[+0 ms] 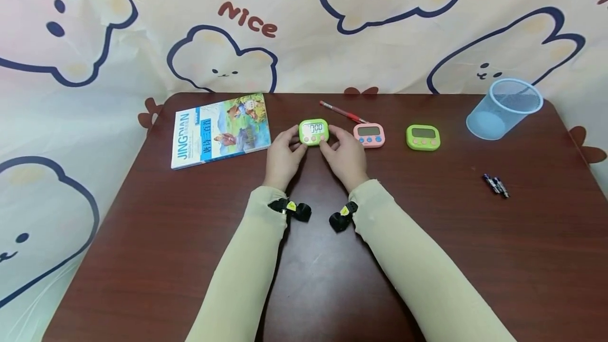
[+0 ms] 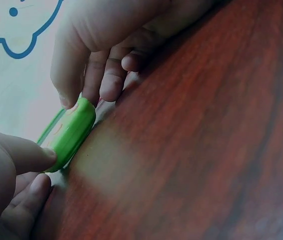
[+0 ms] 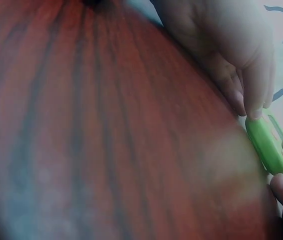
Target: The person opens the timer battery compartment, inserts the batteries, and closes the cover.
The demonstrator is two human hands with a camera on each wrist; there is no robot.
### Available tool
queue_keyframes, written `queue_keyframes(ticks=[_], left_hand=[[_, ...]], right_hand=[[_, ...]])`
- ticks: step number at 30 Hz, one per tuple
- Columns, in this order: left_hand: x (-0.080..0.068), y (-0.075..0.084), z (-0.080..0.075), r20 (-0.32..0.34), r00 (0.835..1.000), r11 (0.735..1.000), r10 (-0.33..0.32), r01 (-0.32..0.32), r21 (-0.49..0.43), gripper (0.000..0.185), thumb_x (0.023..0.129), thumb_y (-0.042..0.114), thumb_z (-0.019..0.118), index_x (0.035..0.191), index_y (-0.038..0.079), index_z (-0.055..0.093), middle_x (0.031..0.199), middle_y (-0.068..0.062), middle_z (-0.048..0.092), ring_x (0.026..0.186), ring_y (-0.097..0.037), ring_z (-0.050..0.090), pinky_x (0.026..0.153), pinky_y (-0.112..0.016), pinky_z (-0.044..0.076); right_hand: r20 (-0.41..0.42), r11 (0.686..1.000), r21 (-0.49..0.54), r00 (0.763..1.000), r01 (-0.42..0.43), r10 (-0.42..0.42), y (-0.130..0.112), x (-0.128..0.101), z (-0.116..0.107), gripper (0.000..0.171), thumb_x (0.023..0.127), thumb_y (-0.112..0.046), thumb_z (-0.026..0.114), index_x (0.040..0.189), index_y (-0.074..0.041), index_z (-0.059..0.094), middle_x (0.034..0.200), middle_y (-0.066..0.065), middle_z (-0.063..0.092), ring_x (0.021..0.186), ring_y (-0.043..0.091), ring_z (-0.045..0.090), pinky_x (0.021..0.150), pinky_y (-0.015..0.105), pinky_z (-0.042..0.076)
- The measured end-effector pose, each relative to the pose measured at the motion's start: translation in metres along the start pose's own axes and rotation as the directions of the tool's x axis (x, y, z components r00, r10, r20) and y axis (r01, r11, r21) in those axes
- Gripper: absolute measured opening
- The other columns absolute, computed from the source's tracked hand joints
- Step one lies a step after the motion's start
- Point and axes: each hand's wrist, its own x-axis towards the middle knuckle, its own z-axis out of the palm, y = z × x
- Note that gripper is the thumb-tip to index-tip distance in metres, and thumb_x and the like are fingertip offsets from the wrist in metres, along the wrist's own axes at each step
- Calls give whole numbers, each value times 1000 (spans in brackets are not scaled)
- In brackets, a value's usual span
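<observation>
Green timer (image 1: 314, 132) stands on the brown table (image 1: 190, 236), toward the far edge, display reading 00 00 and facing us. We see it held from both sides. Left hand (image 1: 283, 155): thumb and fingertips curled in against the timer's left edge, pinching it; wrist low on the table. Right hand (image 1: 345, 154): same pose mirrored, fingertips on the right edge, thumb at the lower corner. In the left wrist view the timer (image 2: 70, 134) shows edge-on, tilted up off the wood, a thumb pressed at each end. Both forearms in pale sleeves run in from the near edge, converging on the timer.

Just right of it: a pink timer (image 1: 369, 135), then a second green timer (image 1: 423, 137). Red pen (image 1: 343, 112) behind them. Book (image 1: 220, 129) to the left. Blue mesh cup (image 1: 504, 108) lying tipped at far right; two batteries (image 1: 496, 185) nearer us.
</observation>
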Motion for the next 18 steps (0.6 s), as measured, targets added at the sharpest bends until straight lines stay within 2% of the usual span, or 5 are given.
queue_keyframes(ticks=[10,14,18], left_hand=[[0,0,-2,-24,1000,1000,20,-20,4,50,96,8,68,144,6,54,137,-13,58,116,-23,63,95,-28,55],[-4,-1,-1,-56,998,998,24,-27,-55,51,94,10,71,143,5,55,136,-13,58,120,-23,61,99,-27,52],[-11,-2,0,-140,989,985,52,-74,-158,50,94,13,72,141,4,56,133,-10,59,121,-21,59,101,-28,51]], right_hand=[[-36,996,58,997,63,-61,3,-4,-2,40,93,-24,71,130,-8,66,104,6,67,79,16,61,70,32,52],[-99,982,167,992,90,-75,9,-15,-6,32,93,-20,72,122,-8,70,108,5,67,84,14,62,73,28,53],[-186,947,278,976,163,-113,16,-31,-16,24,91,-13,73,114,-4,72,101,8,67,84,17,62,71,23,52]])
